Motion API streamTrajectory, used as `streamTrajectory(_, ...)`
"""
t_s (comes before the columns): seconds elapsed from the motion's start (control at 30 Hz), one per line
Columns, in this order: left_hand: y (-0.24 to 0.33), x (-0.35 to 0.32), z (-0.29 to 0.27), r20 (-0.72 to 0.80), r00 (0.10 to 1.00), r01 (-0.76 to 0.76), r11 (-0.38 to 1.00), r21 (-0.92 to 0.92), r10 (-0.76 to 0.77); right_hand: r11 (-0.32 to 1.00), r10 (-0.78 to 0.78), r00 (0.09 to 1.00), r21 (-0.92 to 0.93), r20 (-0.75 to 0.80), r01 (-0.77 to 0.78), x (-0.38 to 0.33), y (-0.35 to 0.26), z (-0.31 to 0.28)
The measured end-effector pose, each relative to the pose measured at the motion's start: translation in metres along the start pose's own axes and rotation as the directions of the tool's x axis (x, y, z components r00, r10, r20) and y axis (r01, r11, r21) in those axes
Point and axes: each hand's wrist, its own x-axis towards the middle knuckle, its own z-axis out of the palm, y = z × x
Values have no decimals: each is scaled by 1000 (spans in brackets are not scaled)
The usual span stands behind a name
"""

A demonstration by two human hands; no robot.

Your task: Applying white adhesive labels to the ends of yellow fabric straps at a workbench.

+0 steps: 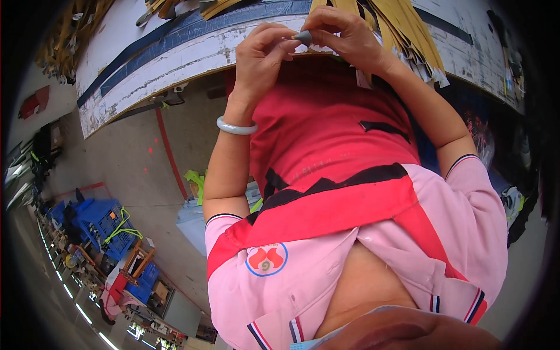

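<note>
Pink shirt (326, 274), both hands' grip pinching small grey cone (303, 37), tip down-right.

I see only the tip of a small grey piece (303, 37); the fingers of my left hand (262, 55) and right hand (344, 36) hide the rest. The yellow strips (402, 26) on the far worktable (175, 58) run off the top edge.

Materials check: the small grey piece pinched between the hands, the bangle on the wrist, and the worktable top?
Small grey piece: matte, tapered, looks like rubber or plastic; too small to be sure. Held by left hand and right hand.
Bangle: pale, smooth, glossy, likely jade-like stone or glass.
Worktable: painted white board, chipped paint showing a wood-coloured edge, probably plywood.
</note>
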Motion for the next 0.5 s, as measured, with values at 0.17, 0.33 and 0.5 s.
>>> streamTrajectory(0.17,-9,-2,-6,205,955,-280,881,382,215,646,753,649,67,107,-760,-2,-26,-6)
streamTrajectory(0.33,1,-5,7,170,960,-273,873,405,222,530,826,530,55,192,-846,21,-41,-20)
streamTrajectory(0.5,-4,-1,-27,-102,965,-202,934,293,241,621,757,647,203,96,-757,0,-19,-24)
